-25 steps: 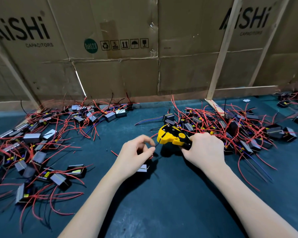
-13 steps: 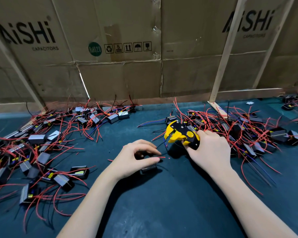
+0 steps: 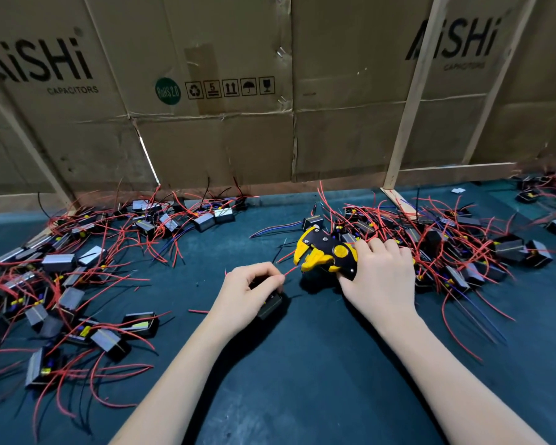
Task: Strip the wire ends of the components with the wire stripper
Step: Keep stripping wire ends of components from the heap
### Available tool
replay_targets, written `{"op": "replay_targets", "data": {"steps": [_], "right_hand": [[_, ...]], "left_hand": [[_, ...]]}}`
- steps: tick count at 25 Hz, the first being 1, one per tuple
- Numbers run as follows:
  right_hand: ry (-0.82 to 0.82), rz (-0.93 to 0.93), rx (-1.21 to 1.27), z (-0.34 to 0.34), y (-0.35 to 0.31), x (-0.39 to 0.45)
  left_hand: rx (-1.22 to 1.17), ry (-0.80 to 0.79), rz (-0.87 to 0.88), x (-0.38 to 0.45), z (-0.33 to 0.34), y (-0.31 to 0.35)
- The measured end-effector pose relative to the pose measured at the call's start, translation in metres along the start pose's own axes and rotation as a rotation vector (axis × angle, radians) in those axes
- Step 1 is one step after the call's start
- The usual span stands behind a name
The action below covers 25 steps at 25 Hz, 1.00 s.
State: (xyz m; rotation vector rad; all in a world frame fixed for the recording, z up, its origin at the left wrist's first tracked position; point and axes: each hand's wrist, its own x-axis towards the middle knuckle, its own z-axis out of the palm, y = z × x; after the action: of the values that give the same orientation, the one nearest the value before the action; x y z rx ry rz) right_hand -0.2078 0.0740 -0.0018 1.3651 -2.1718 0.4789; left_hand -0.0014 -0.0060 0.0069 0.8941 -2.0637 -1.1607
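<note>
My right hand (image 3: 379, 277) grips the handles of a yellow and black wire stripper (image 3: 325, 252), whose jaws stand apart and point left. My left hand (image 3: 251, 290) holds a small black component (image 3: 270, 305) against the mat and pinches its red wire (image 3: 291, 270) between thumb and forefinger. The wire's end reaches up to the stripper's jaws. Whether the wire lies inside the jaws I cannot tell.
Piles of black and grey components with red, blue and black wires lie at the left (image 3: 61, 284) and at the right (image 3: 463, 245) on the dark teal mat (image 3: 302, 364). A cardboard wall (image 3: 222, 91) with wooden battens closes the back. A cut red wire piece (image 3: 198, 311) lies near my left wrist.
The stripper's jaws have opened from their closed position. My left hand has shifted slightly right and now holds the red wire toward the jaws. My right hand moved a little right.
</note>
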Motion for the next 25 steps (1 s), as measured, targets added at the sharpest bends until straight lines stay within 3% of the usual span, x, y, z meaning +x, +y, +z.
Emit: {"op": "replay_targets", "data": {"steps": [12,20,25], "right_hand": [[-0.008,-0.022,0.048,-0.003,-0.007,-0.001],[-0.189,0.008,-0.009,-0.008,-0.008,0.000],[-0.174,0.050,0.020,-0.012,-0.007,-0.001]], "left_hand": [[0.072,0.139,-0.054,-0.001,0.006,0.007],[0.091,0.082,-0.037,-0.004,0.004,0.009],[0.094,0.034,0.032,-0.003,-0.001,0.013]]}}
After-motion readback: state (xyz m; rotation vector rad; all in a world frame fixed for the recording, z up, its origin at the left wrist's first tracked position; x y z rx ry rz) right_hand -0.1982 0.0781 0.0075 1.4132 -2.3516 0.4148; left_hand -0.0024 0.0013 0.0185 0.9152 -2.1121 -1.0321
